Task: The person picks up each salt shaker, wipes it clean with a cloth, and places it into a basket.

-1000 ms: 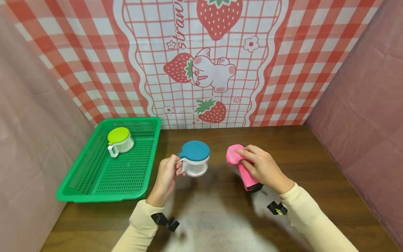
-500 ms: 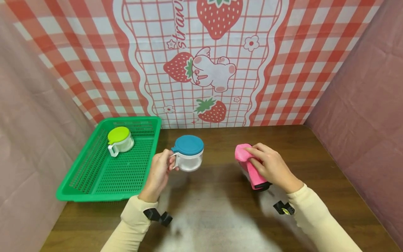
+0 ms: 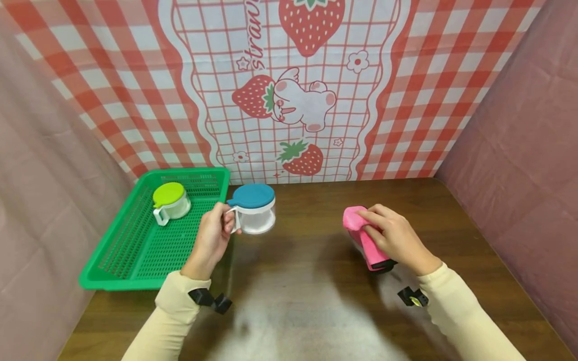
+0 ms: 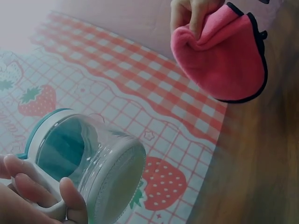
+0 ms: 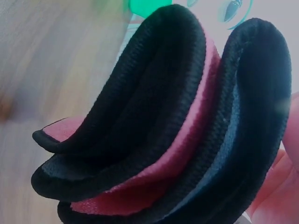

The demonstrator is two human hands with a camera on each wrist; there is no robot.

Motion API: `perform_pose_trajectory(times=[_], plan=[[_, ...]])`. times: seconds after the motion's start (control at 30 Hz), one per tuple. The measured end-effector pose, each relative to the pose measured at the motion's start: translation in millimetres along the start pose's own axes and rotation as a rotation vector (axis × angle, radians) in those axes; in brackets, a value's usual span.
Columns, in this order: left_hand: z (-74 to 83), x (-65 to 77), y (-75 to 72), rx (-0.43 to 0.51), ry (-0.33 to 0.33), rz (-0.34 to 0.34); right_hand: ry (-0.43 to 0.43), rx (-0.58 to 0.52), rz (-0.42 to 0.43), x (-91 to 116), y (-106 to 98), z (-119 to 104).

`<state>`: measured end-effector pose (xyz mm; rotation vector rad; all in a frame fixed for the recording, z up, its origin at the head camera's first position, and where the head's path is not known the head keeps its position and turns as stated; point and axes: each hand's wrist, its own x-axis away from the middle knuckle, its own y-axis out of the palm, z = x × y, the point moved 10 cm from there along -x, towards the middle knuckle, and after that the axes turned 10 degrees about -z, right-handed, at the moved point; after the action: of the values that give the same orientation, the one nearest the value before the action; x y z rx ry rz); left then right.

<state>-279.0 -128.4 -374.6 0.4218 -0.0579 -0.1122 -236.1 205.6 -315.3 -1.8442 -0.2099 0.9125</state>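
My left hand [image 3: 211, 238] grips the white handle of a clear seasoning jar [image 3: 256, 219] with a blue lid [image 3: 254, 196], held up just right of the green basket. In the left wrist view, fingers curl through the handle and the jar [image 4: 88, 158] shows its see-through wall and base. My right hand [image 3: 397, 235] pinches a folded pink cloth [image 3: 372, 248] with black edging above the right half of the table. Close up in the right wrist view, the cloth [image 5: 187, 140] hangs in several folds, dark on one side and pink on the other.
A green plastic basket [image 3: 155, 287] stands at the left on the brown wooden table [image 3: 289, 321]. Inside it sits a similar jar [image 3: 173, 205] with a lime lid. A checkered strawberry cloth [image 3: 298, 100] hangs behind, and pink drapes [image 3: 506, 140] close off both sides.
The left hand has carried the blue-lidded jar leftward and slightly away, toward the basket. The right hand has drawn the pink cloth to the right.
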Motion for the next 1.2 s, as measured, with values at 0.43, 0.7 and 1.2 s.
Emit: perform_pose_trajectory(times=[0.43, 0.7, 1.2], plan=[[23.5, -12.2, -23.9, 0.019, 0.015, 0.043, 0.031, -0.009, -0.002, 4.3, -4.4, 7.4], [35.9, -13.2, -35.3, -0.014, 0.031, 0.056, 0.043, -0.007, -0.006, 6.8, -5.6, 10.0], [56.2, -18.3, -51.0, 0.003, 0.098, 0.076, 0.064, 0.020, -0.008, 12.7, -9.7, 19.0]])
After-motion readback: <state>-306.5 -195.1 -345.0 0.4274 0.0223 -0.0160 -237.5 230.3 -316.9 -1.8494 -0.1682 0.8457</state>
